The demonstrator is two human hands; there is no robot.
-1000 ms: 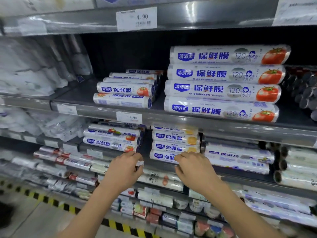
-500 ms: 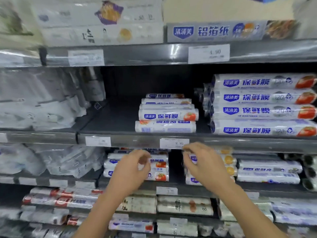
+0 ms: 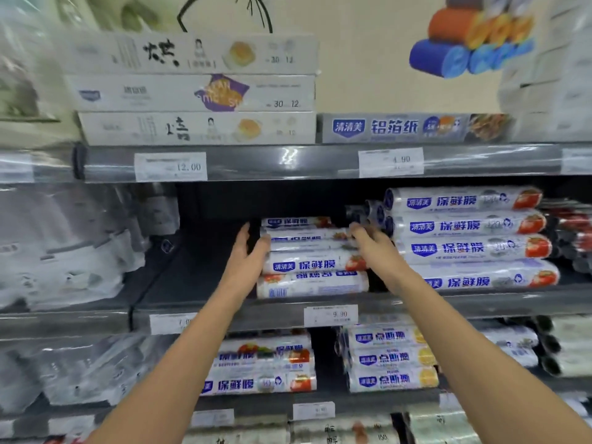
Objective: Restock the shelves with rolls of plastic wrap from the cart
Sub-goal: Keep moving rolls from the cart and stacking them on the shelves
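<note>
- Head view onto a middle shelf (image 3: 256, 310) of a shop rack, with both bare forearms stretched forward over its front lip.
- Short stack of plastic wrap rolls (image 3: 315, 285) lying lengthwise near the shelf's front edge, several high. Blue and white labels with a red tomato toward the right end; print on the bottom roll upside down.
- Left hand (image 3: 246, 259) at the left end of that stack, palm turned toward the roll ends.
- Left fingers (image 3: 244, 233) close to straight, reaching back beside the upper rolls; thumb (image 3: 264, 243) laid against the end of a roll midway up. Nothing enclosed.
- Right hand (image 3: 376, 248) at the stack's right end, back of the hand toward the camera.
- Right fingertips (image 3: 357, 229) bent slightly at the end of an upper roll; cannot tell whether wrapped round it or only touching, blurred there.
- Stack held between the two hands: upper rolls level with the fingertips, the two lowest rolls below both palms and untouched on their fronts.
- Taller stack of longer rolls (image 3: 464, 248), four high, just to the right of the right hand.
- Price tag (image 3: 331, 315) reading 9.90 on the shelf lip under the short stack.
- Flat white boxes (image 3: 192, 92) three high on the shelf above, with a foil box (image 3: 400, 127) beside them.
- More rolls (image 3: 266, 384) on the shelf below; bagged goods (image 3: 64, 251) to the left, blurred.
</note>
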